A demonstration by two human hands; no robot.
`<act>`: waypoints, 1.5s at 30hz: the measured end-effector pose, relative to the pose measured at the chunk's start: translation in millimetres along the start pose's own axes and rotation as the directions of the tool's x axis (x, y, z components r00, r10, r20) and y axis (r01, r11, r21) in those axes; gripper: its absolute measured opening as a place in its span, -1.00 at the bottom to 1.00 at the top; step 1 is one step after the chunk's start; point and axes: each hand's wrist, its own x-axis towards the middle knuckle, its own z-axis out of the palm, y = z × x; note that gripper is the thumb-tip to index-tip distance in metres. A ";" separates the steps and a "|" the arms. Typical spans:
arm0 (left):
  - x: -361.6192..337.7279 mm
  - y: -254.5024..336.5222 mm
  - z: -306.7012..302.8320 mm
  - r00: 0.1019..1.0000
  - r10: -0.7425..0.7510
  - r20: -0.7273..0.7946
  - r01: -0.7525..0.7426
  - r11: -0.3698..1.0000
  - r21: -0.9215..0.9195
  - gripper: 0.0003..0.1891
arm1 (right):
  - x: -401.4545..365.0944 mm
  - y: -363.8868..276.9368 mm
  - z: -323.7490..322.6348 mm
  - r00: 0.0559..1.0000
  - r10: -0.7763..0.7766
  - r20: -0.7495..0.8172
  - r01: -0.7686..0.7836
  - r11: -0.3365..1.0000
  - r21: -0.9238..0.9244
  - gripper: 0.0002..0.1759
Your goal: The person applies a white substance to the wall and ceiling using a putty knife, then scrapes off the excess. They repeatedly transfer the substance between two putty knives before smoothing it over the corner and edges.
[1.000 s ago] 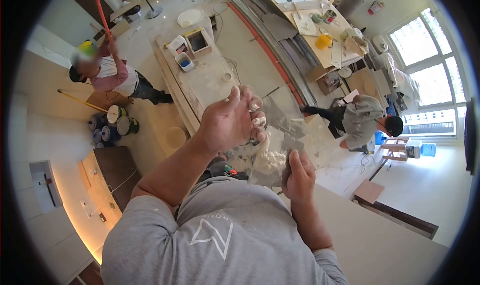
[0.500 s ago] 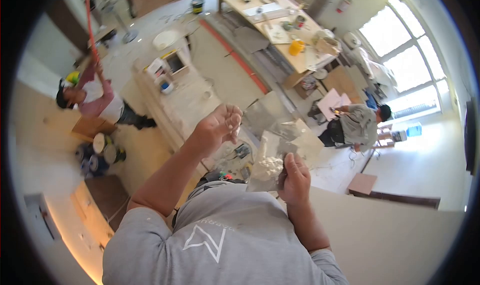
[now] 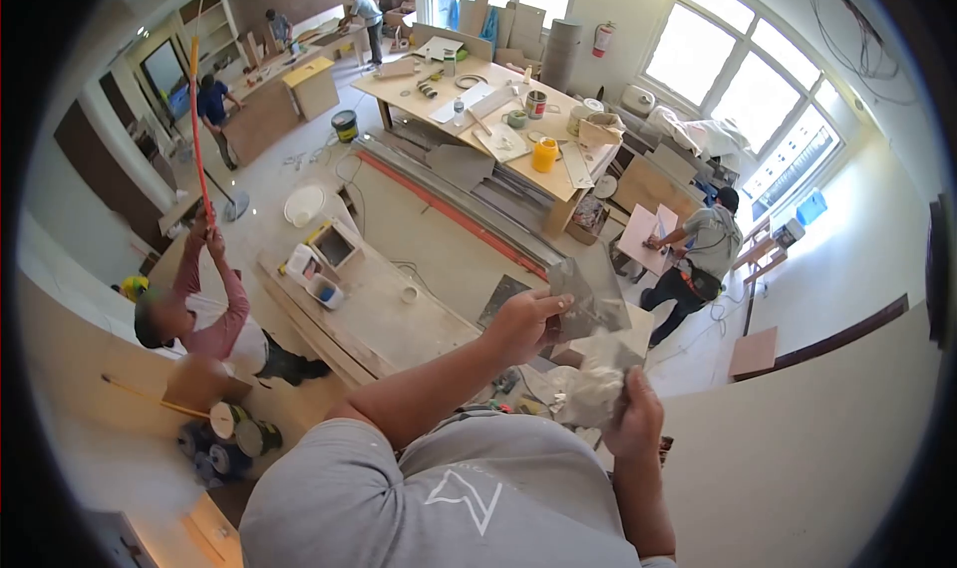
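Left hand (image 3: 525,325) grips a scraper (image 3: 598,307); the shirt logo (image 3: 471,496) is unreadable.

no word or number can be read with certainty. on the grey shirt (image 3: 543,468) of the person there is a white angular logo (image 3: 485,513), drawn in outline; small marks just above it are too faint to read. the red fire extinguisher (image 3: 603,39) carries a label, too small for reading.

One head-worn camera looks forward and down, close above a grey shirt (image 3: 439,493).
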 end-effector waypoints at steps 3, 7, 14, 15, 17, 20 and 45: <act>13.2 5.7 10.2 0.998 0.029 0.058 -0.038 0.987 0.153 -0.66 | -5.8 -18.1 -4.3 0.995 0.072 -0.072 -0.047 0.952 0.302 -0.52; 21.6 -9.2 13.1 0.979 0.068 0.194 -0.145 0.897 0.417 -0.68 | -5.2 -11.6 -25.4 0.962 -0.058 -0.266 0.155 0.919 0.361 -0.58; 28.2 -16.2 31.0 0.980 0.035 0.197 -0.130 0.862 0.491 -0.71 | -7.9 -4.5 -25.7 0.885 -0.002 -0.466 0.201 0.903 0.379 -0.63; 30.1 -16.0 30.9 0.976 0.033 0.214 -0.132 0.873 0.469 -0.72 | -7.9 -3.6 -26.5 0.887 0.000 -0.463 0.203 0.899 0.389 -0.63; 37.4 -14.5 27.6 0.977 0.019 0.212 -0.114 0.889 0.444 -0.72 | -5.7 -3.7 -27.8 0.890 0.004 -0.456 0.205 0.890 0.408 -0.63; 44.6 -6.1 20.5 0.987 -0.050 0.154 0.000 0.950 0.311 -0.71 | -7.5 -10.0 -24.9 0.902 0.011 -0.432 0.182 0.897 0.403 -0.64; 70.9 -17.7 142.4 0.380 -0.152 0.912 -0.921 0.031 0.389 -0.66 | -47.3 -43.0 -118.3 0.949 -0.054 -0.311 0.057 0.998 0.000 -0.67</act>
